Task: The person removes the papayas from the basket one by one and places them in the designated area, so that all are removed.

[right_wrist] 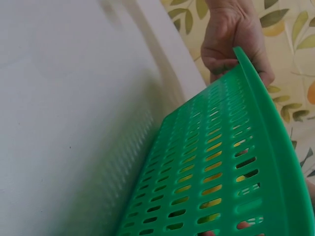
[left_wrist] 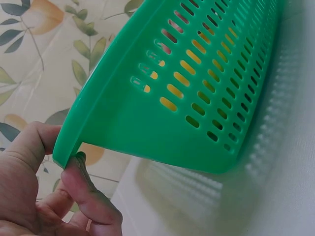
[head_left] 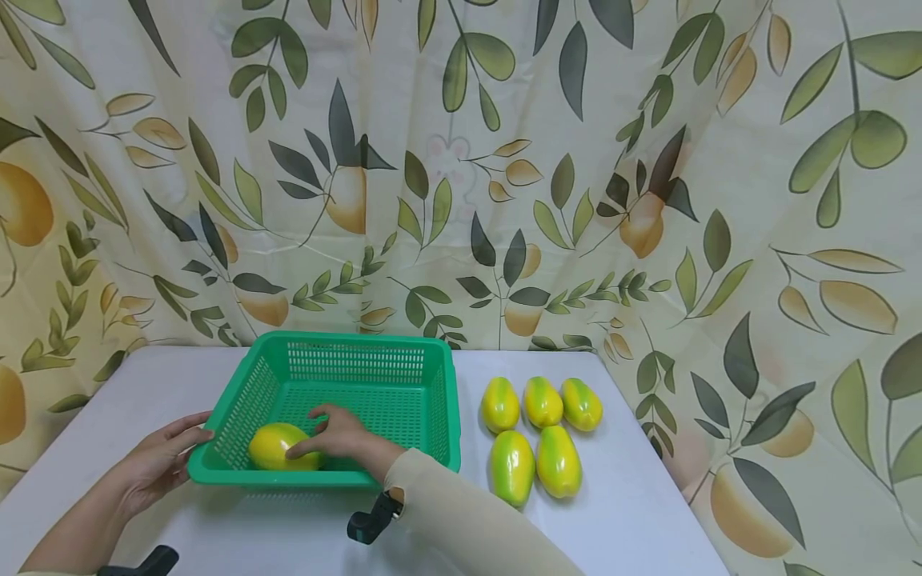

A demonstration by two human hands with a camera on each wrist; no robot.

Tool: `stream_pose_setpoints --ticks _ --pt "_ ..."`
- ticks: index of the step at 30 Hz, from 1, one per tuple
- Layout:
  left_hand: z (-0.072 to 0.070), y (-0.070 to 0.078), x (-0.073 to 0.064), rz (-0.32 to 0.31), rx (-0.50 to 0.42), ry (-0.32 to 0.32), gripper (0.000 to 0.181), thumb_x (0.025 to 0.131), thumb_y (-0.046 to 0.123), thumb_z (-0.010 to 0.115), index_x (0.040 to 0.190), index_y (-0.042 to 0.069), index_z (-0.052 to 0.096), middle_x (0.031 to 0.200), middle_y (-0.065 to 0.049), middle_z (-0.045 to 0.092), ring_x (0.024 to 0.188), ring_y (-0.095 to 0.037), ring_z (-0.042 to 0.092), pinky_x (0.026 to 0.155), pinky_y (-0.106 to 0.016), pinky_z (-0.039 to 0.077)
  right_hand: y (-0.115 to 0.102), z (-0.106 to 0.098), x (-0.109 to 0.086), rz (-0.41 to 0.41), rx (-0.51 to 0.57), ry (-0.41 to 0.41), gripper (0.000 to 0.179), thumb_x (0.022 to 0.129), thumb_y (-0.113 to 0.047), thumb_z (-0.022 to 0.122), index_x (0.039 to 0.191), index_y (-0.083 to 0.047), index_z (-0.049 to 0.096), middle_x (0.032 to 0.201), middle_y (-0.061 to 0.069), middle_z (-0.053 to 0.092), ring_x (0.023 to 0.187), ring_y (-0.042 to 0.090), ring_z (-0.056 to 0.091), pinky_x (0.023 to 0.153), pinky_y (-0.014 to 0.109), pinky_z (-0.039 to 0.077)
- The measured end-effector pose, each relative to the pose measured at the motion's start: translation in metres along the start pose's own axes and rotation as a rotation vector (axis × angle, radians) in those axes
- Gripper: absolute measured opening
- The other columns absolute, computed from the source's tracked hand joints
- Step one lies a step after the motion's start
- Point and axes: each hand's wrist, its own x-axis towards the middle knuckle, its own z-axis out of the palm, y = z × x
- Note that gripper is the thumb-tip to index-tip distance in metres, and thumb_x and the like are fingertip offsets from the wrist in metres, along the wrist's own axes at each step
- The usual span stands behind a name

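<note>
My left hand [head_left: 160,460] pinches the left rim of a green plastic basket [head_left: 360,478]. The left wrist view shows this hold close up, thumb and fingers on either side of the rim [left_wrist: 74,128]. Inside the basket, at its front left, lies an oval yellow fruit that looks like a mango [head_left: 274,446]. My right hand [head_left: 342,434] reaches over the front rim, fingers loosely spread and thumb at the fruit's right side; firm contact cannot be told. From the right wrist, the basket wall [right_wrist: 197,147] hides most of that hand.
Several similar yellow-green fruits [head_left: 537,440] lie in two rows on the white table, right of the basket. A leaf-and-fruit patterned curtain [head_left: 461,200] hangs behind the table. Dark wrist mounts [head_left: 374,518] show near the front edge.
</note>
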Motion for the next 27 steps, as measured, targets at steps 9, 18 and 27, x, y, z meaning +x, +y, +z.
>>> stream_pose_setpoints --ticks 9,18,27 --pt "0.0001 -0.0008 0.0009 -0.013 -0.016 -0.002 0.07 0.086 0.021 0.059 0.141 0.006 0.019 0.093 0.005 0.057 0.084 -0.014 0.058 0.077 -0.03 0.051 0.0032 0.0028 0.0015 -0.015 -0.087 -0.015 0.057 0.065 -0.031 0.08 0.115 -0.016 0.058 0.096 0.003 0.061 0.08 0.011 0.054 0.066 0.024 0.046" --pt "0.0009 -0.0005 0.0001 -0.013 -0.029 0.0 0.065 0.086 0.022 0.06 0.139 0.009 0.025 0.092 0.006 0.057 0.083 -0.014 0.057 0.076 -0.03 0.051 0.0024 0.0024 0.0007 -0.04 -0.146 -0.047 0.056 0.066 -0.029 0.079 0.116 -0.017 0.056 0.095 0.002 0.061 0.079 0.01 0.054 0.066 0.022 0.046" --pt "0.0011 -0.0008 -0.0001 -0.005 -0.048 0.0 0.043 0.086 0.021 0.06 0.124 0.019 0.041 0.091 0.005 0.058 0.082 -0.014 0.059 0.074 -0.029 0.052 0.0035 0.0007 0.0001 -0.079 -0.124 -0.091 0.054 0.067 -0.026 0.079 0.117 -0.023 0.057 0.091 -0.003 0.059 0.078 0.008 0.054 0.063 0.023 0.046"
